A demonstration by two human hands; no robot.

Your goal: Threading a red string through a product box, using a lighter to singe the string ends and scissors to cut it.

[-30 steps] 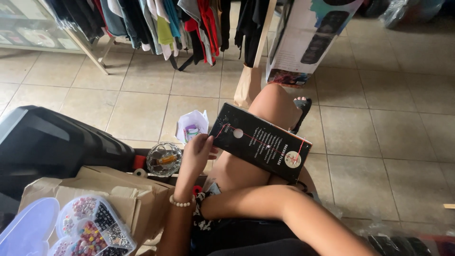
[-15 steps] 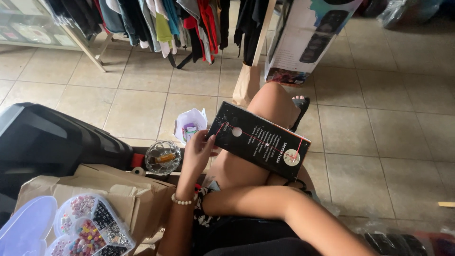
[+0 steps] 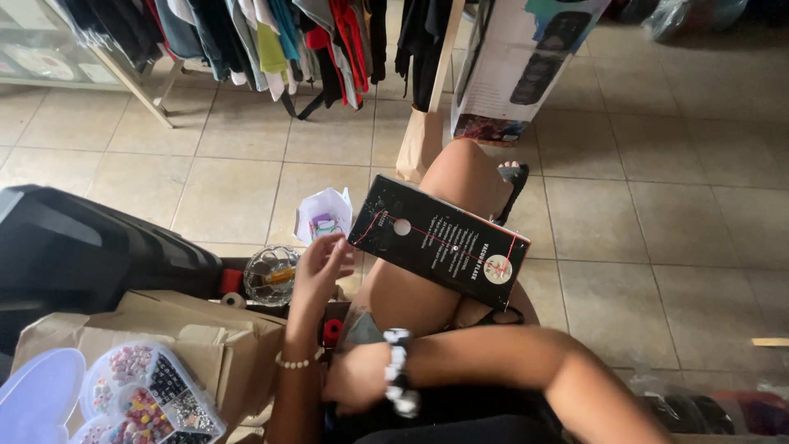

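Observation:
A long black box [image 3: 440, 242] with a thin red thread across its top lies on my bare thigh [image 3: 411, 300]. My left hand [image 3: 320, 267], with a pearl bracelet at the wrist, is at the box's near left corner, fingers apart, fingertips about touching the edge. My right hand [image 3: 355, 378] is low in front of my lap, below the left hand, with a black and white bead bracelet [image 3: 399, 372] on its wrist. It is blurred and looks curled; whether it holds anything is hidden.
A clear bead organiser [image 3: 148, 399] sits on brown paper bags [image 3: 197, 329] at the lower left. Beside them are a glass bowl [image 3: 269, 275], a red spool [image 3: 332, 330], a small white paper box [image 3: 325, 215] and a bulky black case [image 3: 74, 247]. Hanging clothes [image 3: 271, 41] and a tall carton [image 3: 518, 66] stand beyond.
My left hand has let go of the box edge and spread its fingers. My right hand, hidden before, has come into view near my lap. The box stays on my thigh.

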